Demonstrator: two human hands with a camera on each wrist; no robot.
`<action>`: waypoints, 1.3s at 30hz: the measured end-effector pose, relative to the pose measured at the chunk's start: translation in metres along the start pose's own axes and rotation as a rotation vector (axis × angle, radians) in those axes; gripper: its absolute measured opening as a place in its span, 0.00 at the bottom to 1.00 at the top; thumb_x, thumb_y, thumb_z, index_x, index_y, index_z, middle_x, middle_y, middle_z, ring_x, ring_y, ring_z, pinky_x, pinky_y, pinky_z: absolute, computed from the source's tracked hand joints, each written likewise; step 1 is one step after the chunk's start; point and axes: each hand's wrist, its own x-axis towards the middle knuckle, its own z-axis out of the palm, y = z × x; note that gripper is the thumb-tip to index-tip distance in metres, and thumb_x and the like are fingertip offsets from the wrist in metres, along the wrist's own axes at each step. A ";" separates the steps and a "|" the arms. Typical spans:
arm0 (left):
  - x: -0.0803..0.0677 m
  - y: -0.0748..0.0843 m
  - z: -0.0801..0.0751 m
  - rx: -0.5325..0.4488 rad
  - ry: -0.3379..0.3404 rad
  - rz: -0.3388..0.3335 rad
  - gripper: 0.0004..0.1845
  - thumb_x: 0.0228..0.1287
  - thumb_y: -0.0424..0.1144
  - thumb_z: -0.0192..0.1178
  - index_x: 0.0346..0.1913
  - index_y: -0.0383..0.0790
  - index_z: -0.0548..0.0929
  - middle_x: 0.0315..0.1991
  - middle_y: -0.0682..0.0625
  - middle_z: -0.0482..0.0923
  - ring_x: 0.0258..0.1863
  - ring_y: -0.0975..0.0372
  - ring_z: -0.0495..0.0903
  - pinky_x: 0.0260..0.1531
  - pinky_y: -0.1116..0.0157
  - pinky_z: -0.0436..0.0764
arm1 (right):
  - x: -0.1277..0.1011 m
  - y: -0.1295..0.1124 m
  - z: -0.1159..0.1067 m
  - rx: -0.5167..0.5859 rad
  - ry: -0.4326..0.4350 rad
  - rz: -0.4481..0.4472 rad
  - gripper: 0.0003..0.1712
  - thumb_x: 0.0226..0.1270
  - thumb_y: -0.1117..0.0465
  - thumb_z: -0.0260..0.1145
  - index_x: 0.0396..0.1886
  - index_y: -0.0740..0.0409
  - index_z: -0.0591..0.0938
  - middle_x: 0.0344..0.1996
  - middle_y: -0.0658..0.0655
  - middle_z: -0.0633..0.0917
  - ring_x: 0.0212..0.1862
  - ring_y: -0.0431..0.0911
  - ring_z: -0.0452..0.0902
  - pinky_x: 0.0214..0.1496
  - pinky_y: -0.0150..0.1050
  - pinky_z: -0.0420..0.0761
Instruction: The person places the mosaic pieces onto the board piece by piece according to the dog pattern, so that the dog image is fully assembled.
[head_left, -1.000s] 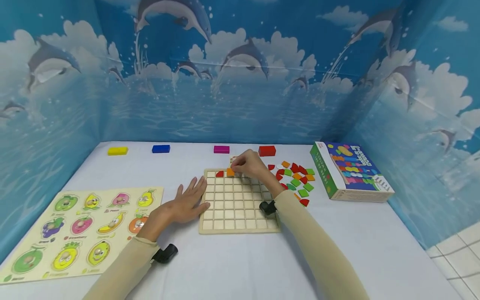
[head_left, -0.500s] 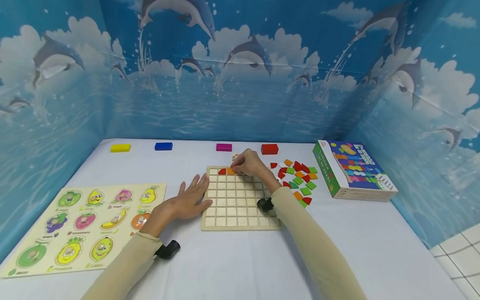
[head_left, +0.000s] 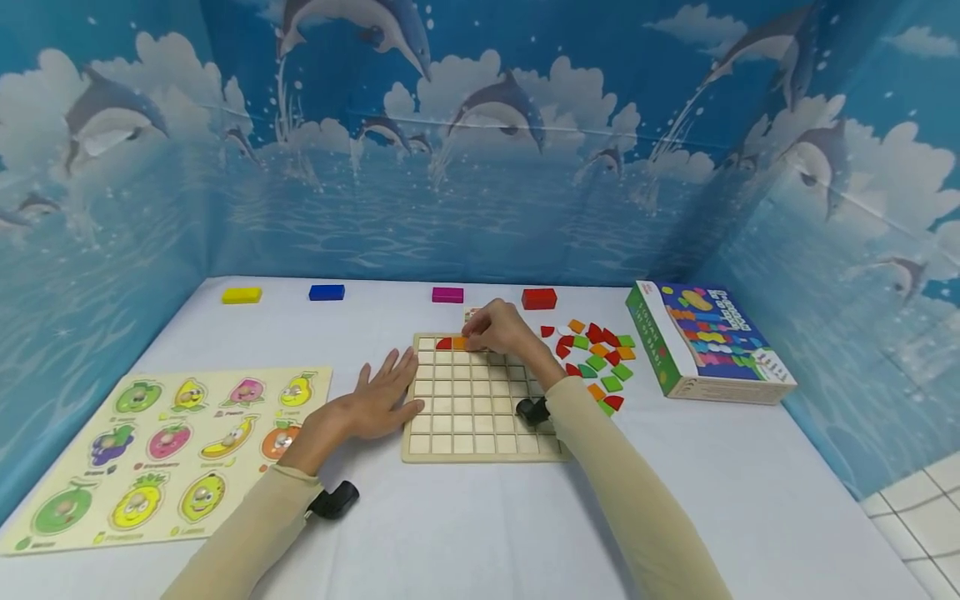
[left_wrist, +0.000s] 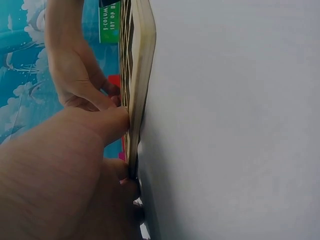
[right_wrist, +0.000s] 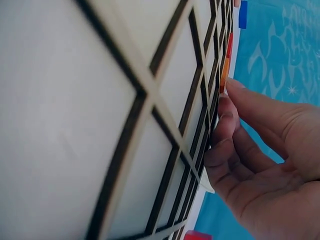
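Note:
A wooden grid board lies on the white table. In its top row sit a red tile and, to its right, an orange tile. My right hand reaches over that row. In the right wrist view its fingertips press on the board just beside the orange tile. My left hand lies flat on the table with fingers spread. Its thumb pushes against the board's left edge.
A pile of loose red, green and orange tiles lies right of the board, then a colourful box. A fruit puzzle lies at the left. Yellow, blue, magenta and red blocks line the back. Dolphin-print walls enclose three sides.
Both hands have stayed almost still. My right hand keeps its fingers at the orange tile in the top row. The head view shifted slightly.

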 end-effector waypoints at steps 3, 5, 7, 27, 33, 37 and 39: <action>-0.001 -0.001 0.000 -0.003 0.003 -0.001 0.45 0.86 0.56 0.48 0.88 0.38 0.38 0.89 0.46 0.29 0.88 0.48 0.25 0.81 0.36 0.26 | -0.002 0.001 -0.004 0.018 -0.025 -0.001 0.11 0.69 0.67 0.77 0.49 0.66 0.93 0.39 0.60 0.93 0.41 0.50 0.87 0.45 0.41 0.89; -0.002 -0.001 -0.001 -0.008 0.008 0.007 0.45 0.86 0.56 0.48 0.88 0.38 0.38 0.89 0.46 0.29 0.88 0.48 0.25 0.81 0.37 0.26 | -0.004 0.005 -0.011 0.022 -0.051 -0.031 0.12 0.71 0.67 0.76 0.52 0.66 0.92 0.42 0.61 0.93 0.44 0.50 0.88 0.48 0.43 0.89; -0.004 -0.001 -0.002 -0.020 0.012 0.017 0.45 0.86 0.56 0.48 0.88 0.36 0.39 0.90 0.45 0.29 0.88 0.48 0.25 0.81 0.36 0.25 | -0.009 0.009 -0.020 0.012 -0.079 -0.083 0.14 0.73 0.66 0.75 0.54 0.67 0.91 0.44 0.61 0.93 0.46 0.51 0.88 0.51 0.45 0.89; 0.003 -0.004 0.001 -0.018 0.009 0.020 0.46 0.85 0.56 0.48 0.88 0.38 0.38 0.89 0.45 0.29 0.88 0.49 0.25 0.81 0.37 0.26 | -0.045 0.088 -0.091 -0.111 0.027 0.021 0.18 0.74 0.65 0.74 0.60 0.68 0.88 0.52 0.67 0.89 0.48 0.58 0.81 0.44 0.39 0.83; 0.000 0.000 0.001 -0.027 0.008 0.047 0.45 0.86 0.56 0.47 0.88 0.38 0.38 0.89 0.46 0.28 0.88 0.49 0.25 0.81 0.37 0.26 | -0.037 0.098 -0.094 -0.120 0.006 0.077 0.18 0.74 0.65 0.74 0.60 0.68 0.88 0.47 0.65 0.88 0.45 0.55 0.79 0.41 0.37 0.81; -0.002 -0.001 -0.001 -0.022 0.002 0.035 0.45 0.86 0.57 0.47 0.88 0.39 0.37 0.89 0.46 0.27 0.87 0.50 0.24 0.81 0.37 0.25 | -0.032 0.097 -0.093 -0.111 0.001 0.076 0.14 0.73 0.66 0.75 0.54 0.68 0.90 0.36 0.62 0.87 0.38 0.52 0.75 0.37 0.38 0.77; -0.003 -0.002 -0.003 -0.023 0.003 0.029 0.45 0.86 0.56 0.47 0.88 0.38 0.37 0.89 0.46 0.28 0.88 0.49 0.24 0.81 0.37 0.25 | -0.029 0.095 -0.091 -0.107 -0.002 0.083 0.12 0.72 0.66 0.75 0.52 0.68 0.91 0.34 0.60 0.85 0.37 0.51 0.74 0.36 0.38 0.76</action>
